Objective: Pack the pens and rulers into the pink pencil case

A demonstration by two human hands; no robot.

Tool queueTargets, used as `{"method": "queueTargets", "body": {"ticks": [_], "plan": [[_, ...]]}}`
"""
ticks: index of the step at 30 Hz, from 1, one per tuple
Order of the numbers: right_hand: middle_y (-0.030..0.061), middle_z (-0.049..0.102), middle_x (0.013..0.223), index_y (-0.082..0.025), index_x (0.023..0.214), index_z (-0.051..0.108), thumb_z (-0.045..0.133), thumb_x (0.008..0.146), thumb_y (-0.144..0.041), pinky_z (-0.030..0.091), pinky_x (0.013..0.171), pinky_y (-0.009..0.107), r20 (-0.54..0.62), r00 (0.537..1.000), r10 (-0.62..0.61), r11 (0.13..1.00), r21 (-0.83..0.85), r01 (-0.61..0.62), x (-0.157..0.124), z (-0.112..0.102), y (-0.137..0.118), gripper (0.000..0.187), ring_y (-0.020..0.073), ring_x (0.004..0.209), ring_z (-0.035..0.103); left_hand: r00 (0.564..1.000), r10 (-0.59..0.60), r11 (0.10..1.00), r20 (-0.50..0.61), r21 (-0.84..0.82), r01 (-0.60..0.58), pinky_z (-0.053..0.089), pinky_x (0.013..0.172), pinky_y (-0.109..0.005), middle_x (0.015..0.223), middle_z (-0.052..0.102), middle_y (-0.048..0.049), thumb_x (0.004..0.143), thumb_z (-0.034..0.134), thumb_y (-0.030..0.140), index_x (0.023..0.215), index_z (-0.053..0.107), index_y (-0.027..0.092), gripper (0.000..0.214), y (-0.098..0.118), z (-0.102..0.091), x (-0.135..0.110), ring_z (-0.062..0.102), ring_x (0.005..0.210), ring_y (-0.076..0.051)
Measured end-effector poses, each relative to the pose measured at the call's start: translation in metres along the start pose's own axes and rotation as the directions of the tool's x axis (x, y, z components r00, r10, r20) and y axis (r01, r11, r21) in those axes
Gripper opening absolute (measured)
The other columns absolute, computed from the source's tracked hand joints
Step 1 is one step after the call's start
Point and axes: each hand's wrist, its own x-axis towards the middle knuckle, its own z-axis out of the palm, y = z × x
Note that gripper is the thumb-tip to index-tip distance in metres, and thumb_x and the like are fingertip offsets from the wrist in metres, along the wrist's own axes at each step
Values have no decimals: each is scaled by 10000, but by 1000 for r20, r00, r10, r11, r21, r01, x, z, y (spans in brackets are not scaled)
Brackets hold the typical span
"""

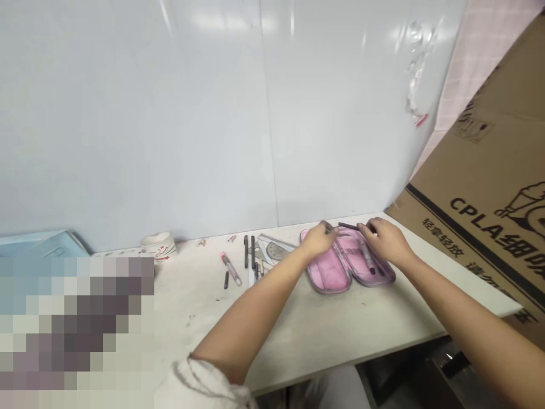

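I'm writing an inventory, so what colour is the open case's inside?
The open case is pink inside, best seen in the head view.

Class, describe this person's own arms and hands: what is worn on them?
The left hand and right hand are ungloved. Both forearms are uncovered down to the wrists. A pale, wrinkled sleeve ends near the left elbow; no right sleeve shows.

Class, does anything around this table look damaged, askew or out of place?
Yes: a crumpled, shiny strip hangs on the white wall at upper right, breaking its smooth surface; small marks, perhaps chips, mar the pale tabletop.
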Motion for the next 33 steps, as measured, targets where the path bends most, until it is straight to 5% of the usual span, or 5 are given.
{"method": "queueTargets", "body": {"ticks": [4,8,19,27,33], "plan": [[115,609,836,-134,779,599,312,885,-373,333,691,323,-63,998,-24,922,-388,-3,-33,11,22,388,236,838,532,987,52,923,153,370,-106,414,817,-437,1098,557,-200,763,494,415,1097,525,106,456,13,30,-23,513,1025,-321],[133,611,840,-116,818,619,311,884,-311,325,713,358,-14,997,-81,859,-508,62,-53,22,24,370,258,839,533,974,78,798,212,573,-188,398,808,-498,1127,530,-199,821,384,400,1168,485,124,455,22,44,-46,490,1037,-333],[131,619,862,-136,828,638,328,865,-367,344,717,353,103,988,-117,890,-430,150,-46,17,-12,388,263,875,524,981,118,822,155,539,-184,425,786,-441,1074,564,-161,831,358,428,1141,487,145,439,13,23,-74,541,983,-299],[147,608,930,-127,895,626,340,857,-316,341,774,348,224,941,-252,922,-239,304,-31,46,-103,345,257,922,508,993,-50,920,-104,382,86,414,838,-356,1064,567,-137,854,354,352,1085,533,162,349,-72,-57,-113,546,995,-253],[130,599,947,-140,919,621,345,862,-331,335,833,323,266,870,-416,899,-27,438,-36,78,-200,341,239,971,486,904,-230,915,-360,238,327,395,868,-318,1038,576,-125,845,353,253,1044,555,155,300,-158,-100,-150,552,988,-216]]}}
